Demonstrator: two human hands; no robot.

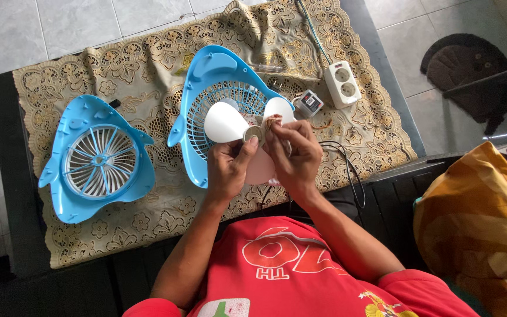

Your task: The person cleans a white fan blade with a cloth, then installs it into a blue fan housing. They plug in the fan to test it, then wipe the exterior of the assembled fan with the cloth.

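Observation:
My left hand [227, 167] grips a white fan propeller [225, 122] by its hub, thumb pressed on the hub's centre. My right hand [296, 155] holds the same propeller from the right, fingers on a small cloth or part at the hub [272, 122]. Both hands hover over a blue fish-shaped fan housing with a grille [215, 88] lying on the table. A second blue fish-shaped cover with a white grille [95, 159] lies apart to the left.
A beige lace cloth [148, 217] covers the dark table [4, 176]. A white power strip [342, 82] and a small plug adapter [310, 103] sit at the back right, with a black cable [350, 170] near the edge. Orange patterned fabric [476, 229] lies at right.

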